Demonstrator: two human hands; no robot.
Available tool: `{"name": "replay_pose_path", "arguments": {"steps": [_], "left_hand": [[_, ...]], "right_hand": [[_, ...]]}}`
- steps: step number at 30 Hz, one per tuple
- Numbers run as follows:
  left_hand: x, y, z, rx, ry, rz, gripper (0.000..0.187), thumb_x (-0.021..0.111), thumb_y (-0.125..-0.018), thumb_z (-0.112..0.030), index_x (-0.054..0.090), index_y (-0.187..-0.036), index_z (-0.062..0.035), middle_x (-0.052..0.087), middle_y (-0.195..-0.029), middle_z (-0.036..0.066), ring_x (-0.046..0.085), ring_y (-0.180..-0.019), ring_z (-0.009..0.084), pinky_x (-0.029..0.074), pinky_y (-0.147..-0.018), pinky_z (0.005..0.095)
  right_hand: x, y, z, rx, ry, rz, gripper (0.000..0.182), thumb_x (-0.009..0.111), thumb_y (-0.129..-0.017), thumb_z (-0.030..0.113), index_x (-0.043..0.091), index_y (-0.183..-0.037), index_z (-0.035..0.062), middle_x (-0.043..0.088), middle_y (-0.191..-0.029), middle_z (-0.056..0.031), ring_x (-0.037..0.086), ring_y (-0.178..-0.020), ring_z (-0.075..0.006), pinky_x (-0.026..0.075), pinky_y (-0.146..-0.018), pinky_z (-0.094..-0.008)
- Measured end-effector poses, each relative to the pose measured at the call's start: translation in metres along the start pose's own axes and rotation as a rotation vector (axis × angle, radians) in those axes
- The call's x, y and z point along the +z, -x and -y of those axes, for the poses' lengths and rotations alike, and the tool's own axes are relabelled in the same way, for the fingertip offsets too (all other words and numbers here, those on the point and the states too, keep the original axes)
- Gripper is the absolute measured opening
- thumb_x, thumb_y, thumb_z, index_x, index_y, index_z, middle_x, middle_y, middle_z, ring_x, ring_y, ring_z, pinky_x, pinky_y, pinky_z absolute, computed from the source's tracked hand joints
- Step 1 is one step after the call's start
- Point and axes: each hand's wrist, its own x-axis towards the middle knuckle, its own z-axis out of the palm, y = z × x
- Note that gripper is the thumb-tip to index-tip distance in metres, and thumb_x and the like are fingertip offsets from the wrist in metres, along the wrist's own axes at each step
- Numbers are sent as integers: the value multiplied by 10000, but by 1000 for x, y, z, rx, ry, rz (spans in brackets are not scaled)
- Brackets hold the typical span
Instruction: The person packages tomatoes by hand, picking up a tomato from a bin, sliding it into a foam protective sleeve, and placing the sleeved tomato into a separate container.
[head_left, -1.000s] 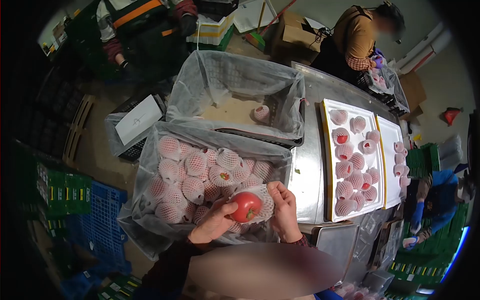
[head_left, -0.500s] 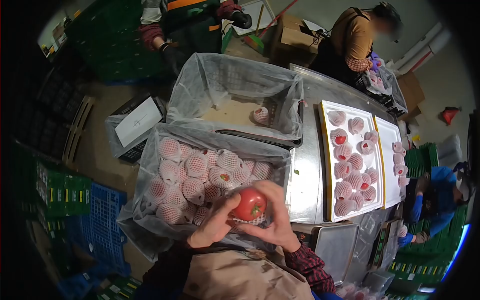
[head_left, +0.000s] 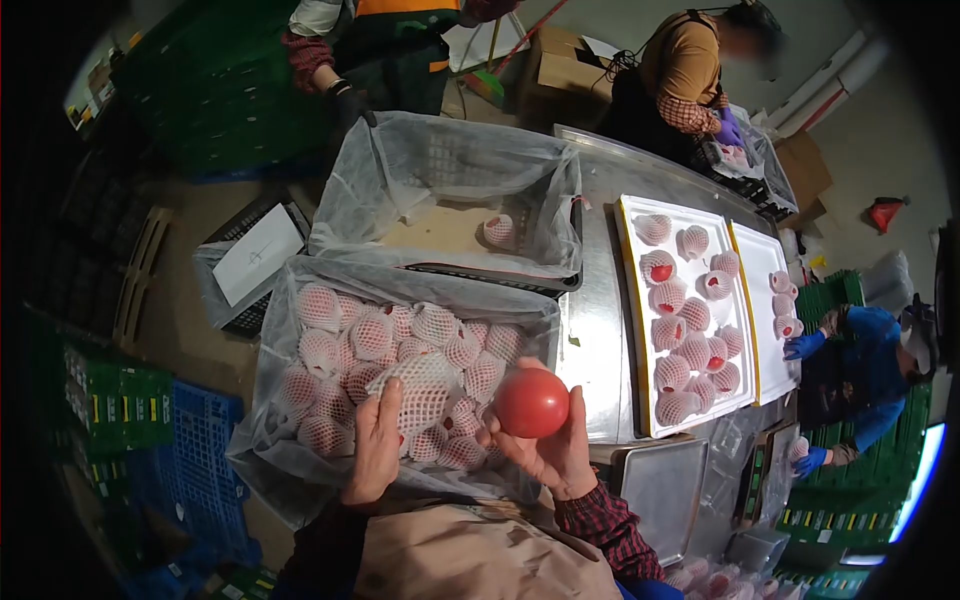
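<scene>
A bare red tomato point(head_left: 532, 403) rests in the fingers of my right hand point(head_left: 560, 458), smooth side up. My left hand point(head_left: 374, 445) grips a white foam net sleeve point(head_left: 428, 392), which is off the tomato and spread open. Both hands are above a plastic-lined crate point(head_left: 268, 415), apart from each other. Inside it lie several net-wrapped tomatoes point(head_left: 372, 333), pinkish under the white mesh. A second lined crate point(head_left: 350, 170) stands just beyond, with one wrapped tomato point(head_left: 499, 231) on its cardboard floor.
On the metal table point(head_left: 600, 330), a white tray point(head_left: 735, 310) holds several wrapped tomatoes, beside another white tray point(head_left: 765, 260). Co-workers stand at far left, far right and right; one's gloved hand point(head_left: 352, 105) touches the far crate. A metal pan point(head_left: 665, 495) lies at lower right.
The foam net has come off the tomato. My left hand has drawn left with the net, and my right hand has moved slightly right with the tomato. The view has shifted a little.
</scene>
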Motion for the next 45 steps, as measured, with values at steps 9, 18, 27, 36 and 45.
{"name": "replay_pose_path", "arguments": {"steps": [9,18,27,36,45], "left_hand": [[21,7,-20,348,-361,450,587,817,-842,-156,569,-1327,62,667,-1233,171,639,-1131,228,489,-984,349],[38,11,-29,475,-599,496,724,900,-745,-190,572,-1353,27,660,-1262,167,638,-1173,266,481,-1030,388],[29,11,-2,-221,480,584,621,732,-863,-54,475,-1422,27,605,-1342,118,616,-1194,236,494,-1028,401],[55,3,-19,53,86,391,704,721,-800,89,415,-1428,-2,578,-1264,118,609,-1136,222,513,-1003,357],[116,-2,13,681,-570,464,732,809,-623,43,556,-1301,-63,463,-1380,178,508,-1265,350,475,-1058,420]], "right_hand": [[15,-2,-6,302,79,-282,872,237,-1014,741,475,-1366,-20,648,-834,-192,476,-400,-169,490,-508,-361],[-16,-1,4,235,814,-308,693,354,-1047,656,619,-1099,18,662,-767,-139,587,-537,-198,488,-492,-325],[-26,-1,-28,208,126,-376,350,546,-1067,375,624,-1279,107,671,-1131,21,599,-946,-63,492,-823,-243],[-5,11,12,-828,1275,-66,242,789,-842,12,612,-1006,-7,604,-923,-53,582,-817,-143,483,-728,-287],[-37,27,19,-189,65,-299,438,547,-1051,280,469,-1413,46,613,-1256,-75,617,-1149,-176,496,-987,-328]]}}
